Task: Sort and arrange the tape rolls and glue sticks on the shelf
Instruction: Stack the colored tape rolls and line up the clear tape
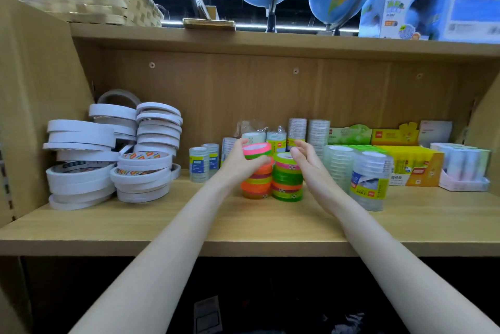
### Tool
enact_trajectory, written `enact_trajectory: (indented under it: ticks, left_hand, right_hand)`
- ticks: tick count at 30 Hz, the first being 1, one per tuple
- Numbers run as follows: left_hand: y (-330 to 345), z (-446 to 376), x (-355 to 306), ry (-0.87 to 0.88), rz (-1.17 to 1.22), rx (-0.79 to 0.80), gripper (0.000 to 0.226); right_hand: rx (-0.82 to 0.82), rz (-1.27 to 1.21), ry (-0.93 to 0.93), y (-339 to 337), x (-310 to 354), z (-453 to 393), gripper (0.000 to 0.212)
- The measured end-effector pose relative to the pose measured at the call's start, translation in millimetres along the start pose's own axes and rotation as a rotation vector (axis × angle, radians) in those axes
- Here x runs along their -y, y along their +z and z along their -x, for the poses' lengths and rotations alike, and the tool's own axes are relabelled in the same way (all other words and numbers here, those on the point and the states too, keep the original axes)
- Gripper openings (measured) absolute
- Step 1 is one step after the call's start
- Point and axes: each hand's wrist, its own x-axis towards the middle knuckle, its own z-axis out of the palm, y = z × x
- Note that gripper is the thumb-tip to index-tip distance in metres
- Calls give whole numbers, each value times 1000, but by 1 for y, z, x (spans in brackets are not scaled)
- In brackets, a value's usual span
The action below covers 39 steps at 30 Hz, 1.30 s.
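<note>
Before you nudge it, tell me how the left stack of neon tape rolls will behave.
The left neon stack will probably topple rather than slide: it is tall and narrow, made of separate rolls. The pink top roll, held by the left hand, already sits off-centre, so it may slip off first. Loose rolls could roll on the smooth shelf.

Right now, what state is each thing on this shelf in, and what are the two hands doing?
Left hand: grips the pink roll.
Pink roll: tilted, lifted off the left neon stack.
Left neon stack: upright.
Right neon stack: upright, right hand beside it.
Right hand: open, fingers relaxed.
White tape rolls: piled unevenly, some leaning.
Glue stick box: open.
</note>
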Motion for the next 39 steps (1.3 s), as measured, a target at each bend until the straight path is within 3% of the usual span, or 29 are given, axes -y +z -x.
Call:
enact_trajectory:
  ticks: [4,15,18,20,23,25,27,34,39]
  left_hand:
    - [10,-4,0,-62,235,-42,58]
    - [14,-15,3,-33,158,-90,38]
    - [15,-12,-1,-15,198,-74,60]
    - [12,-10,-2,2,245,-89,54]
    - [1,-10,4,16,244,-106,35]
    - [-4,-7,10,36,187,-95,35]
    - [-5,-6,14,63,168,-81,38]
    - [-5,-9,20,68,192,-72,52]
    - [-6,-8,18,19,249,-81,44]
  right_hand:
    - [37,12,9,3,-3,0,55]
    - [47,81,1,5,-7,-9,41]
    - [-74,149,-90,2,-9,-14,40]
    - [-167,224,-233,-2,-2,-19,40]
    - [2,333,-312,-6,17,-29,27]
    - [200,390,-294,-6,24,-35,21]
    - [266,406,-272,-6,26,-40,18]
    - [173,129,-186,-12,25,-37,8]
    - [-12,82,-204,-34,25,-25,5]
